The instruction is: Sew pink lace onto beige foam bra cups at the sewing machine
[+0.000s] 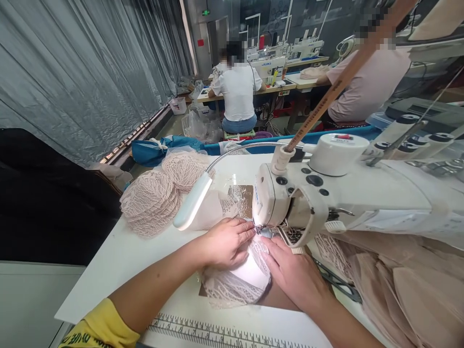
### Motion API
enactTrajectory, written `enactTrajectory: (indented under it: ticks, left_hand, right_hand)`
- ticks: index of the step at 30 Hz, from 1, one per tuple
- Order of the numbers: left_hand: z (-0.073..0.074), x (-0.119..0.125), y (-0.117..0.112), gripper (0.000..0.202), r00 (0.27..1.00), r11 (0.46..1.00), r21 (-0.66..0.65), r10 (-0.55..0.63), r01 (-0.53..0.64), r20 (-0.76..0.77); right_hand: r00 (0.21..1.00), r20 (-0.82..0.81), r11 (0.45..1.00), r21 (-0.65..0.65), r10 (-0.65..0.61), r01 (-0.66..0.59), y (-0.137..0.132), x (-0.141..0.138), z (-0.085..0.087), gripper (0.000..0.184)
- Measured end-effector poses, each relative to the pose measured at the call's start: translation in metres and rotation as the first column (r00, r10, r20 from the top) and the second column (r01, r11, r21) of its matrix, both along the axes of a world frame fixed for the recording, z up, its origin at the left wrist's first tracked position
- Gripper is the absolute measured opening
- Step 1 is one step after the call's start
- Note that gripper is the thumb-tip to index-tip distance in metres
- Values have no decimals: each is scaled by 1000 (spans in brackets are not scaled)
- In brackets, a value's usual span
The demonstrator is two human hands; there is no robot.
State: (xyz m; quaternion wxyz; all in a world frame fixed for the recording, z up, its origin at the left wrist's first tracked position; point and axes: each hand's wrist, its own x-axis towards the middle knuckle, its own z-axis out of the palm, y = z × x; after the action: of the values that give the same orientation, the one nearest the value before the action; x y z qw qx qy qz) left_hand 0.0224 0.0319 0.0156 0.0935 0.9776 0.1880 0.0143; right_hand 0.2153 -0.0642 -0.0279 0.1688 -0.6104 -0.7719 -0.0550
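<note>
A white foam cup covered with pale lace (pixel 250 278) lies at the needle of a white sewing machine (pixel 275 188). My left hand (pixel 228 241) rests flat on the piece's left side, fingers stretched out close to the presser foot. From the right, my right hand (pixel 290 266) lies along the piece's edge with its fingers extended, the fingertips beside the foot and partly hidden under the machine head. Neither hand is wrapped round the piece; both press on it. The needle itself is hard to make out.
Stacked lace cups (pixel 150 203) sit at the table's left. A lamp (pixel 194 200) on a bent neck hangs beside the machine head. Beige mesh fabric (pixel 409 285) heaps at right, near black scissors (pixel 337 282). A ruler scale (pixel 217 333) runs along the front. Two people sit at machines beyond.
</note>
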Motion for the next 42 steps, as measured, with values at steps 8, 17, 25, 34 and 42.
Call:
enactTrajectory:
  ticks: [8, 17, 25, 34, 42]
  left_hand:
    - [-5, -2, -12, 29, 994, 991, 129, -38, 24, 106]
    - [-12, 3, -13, 48, 989, 997, 73, 29, -39, 143]
    - [-12, 0, -14, 51, 990, 1000, 19, 20, -23, 139]
    - [-13, 1, -14, 54, 990, 1000, -1, 31, -31, 135]
    - [-10, 2, -12, 53, 993, 1000, 4, 29, -30, 117]
  right_hand:
    - [996, -72, 996, 73, 47, -42, -3, 5, 3, 38]
    - [999, -37, 1000, 14, 24, -24, -3, 1, -2, 40]
    - [998, -55, 999, -4, 37, -37, -4, 4, -3, 39]
    - [1000, -16, 999, 31, -5, 5, -3, 2, -4, 38]
    - [1000, 29, 996, 85, -5, 3, 0, -2, -2, 40]
